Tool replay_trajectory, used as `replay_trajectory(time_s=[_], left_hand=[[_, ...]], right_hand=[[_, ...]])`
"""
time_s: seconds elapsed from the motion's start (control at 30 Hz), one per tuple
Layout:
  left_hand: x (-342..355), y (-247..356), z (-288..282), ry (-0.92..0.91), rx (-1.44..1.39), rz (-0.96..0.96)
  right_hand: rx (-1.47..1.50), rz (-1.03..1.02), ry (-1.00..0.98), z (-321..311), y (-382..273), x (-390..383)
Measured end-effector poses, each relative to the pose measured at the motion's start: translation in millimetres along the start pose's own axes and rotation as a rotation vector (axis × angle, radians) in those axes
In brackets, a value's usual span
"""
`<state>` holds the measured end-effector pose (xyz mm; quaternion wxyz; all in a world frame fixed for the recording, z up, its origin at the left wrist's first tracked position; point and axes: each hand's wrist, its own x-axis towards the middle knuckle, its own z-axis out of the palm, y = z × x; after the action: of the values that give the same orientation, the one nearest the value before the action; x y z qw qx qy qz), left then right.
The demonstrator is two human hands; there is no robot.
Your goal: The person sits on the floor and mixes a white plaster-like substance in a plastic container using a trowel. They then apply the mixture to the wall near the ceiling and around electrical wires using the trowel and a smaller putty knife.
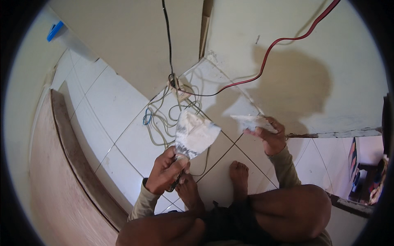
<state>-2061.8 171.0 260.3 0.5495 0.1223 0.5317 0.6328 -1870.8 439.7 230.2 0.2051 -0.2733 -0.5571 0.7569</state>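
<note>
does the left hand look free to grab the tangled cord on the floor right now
Probably not: the left hand is closed around the smeared scraper, although the tangled cord looks near.

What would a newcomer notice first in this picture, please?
Probably the broad blade smeared with white, held up in the left hand near the centre. Next, the red cable curving down from the upper right, and the tangled cords on the floor. The right hand holds another flat, whitish piece.
</note>
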Motion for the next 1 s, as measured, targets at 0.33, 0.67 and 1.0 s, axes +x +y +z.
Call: replay_trajectory(time_s=[0.33, 0.67, 1.0], left_hand=[[4, 15, 26, -0.176, 0.043, -0.009], [2, 13, 41, -0.054, 0.312, 0.070], [22, 11, 50, -0.011, 0.567, 0.049]], right_hand=[[-0.366, -0.721, -0.354, 42, -11, 31], [-0.673, -0.598, -0.059, -1, -2, 23], [-1.414, -1.021, -0.246, 32, -72, 5]])
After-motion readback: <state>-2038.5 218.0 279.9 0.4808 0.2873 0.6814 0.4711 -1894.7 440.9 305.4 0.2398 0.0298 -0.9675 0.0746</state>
